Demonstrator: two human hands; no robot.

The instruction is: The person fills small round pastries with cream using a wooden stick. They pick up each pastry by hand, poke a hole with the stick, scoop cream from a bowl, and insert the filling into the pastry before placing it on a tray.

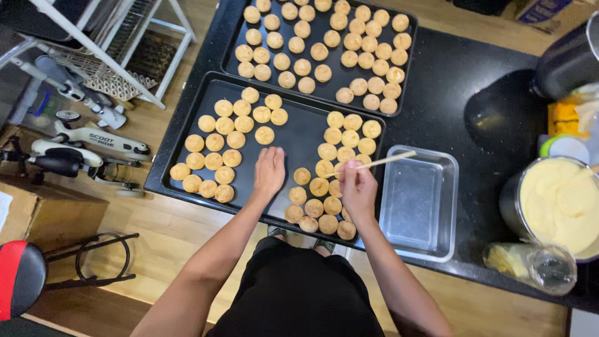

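Observation:
My left hand (pixel 269 171) rests flat on the bare middle of the near black baking tray (pixel 298 135), fingers together, holding nothing. Small round golden puff pastries lie in a left cluster (pixel 224 140) and a right cluster (pixel 334 168) on that tray. My right hand (pixel 358 188) hovers over the right cluster, holding a thin wooden stick (pixel 380 161) that points up and to the right. A second black tray (pixel 233 39) behind it holds several more rows of the same pastries (pixel 324 43).
An empty clear rectangular container (pixel 418 203) sits right of the near tray. A metal pot of yellow cream (pixel 558 203), a glass jar (pixel 530 265) on its side and a dark appliance (pixel 571 59) stand at right. A white rack (pixel 106 50), scooter and stool are left.

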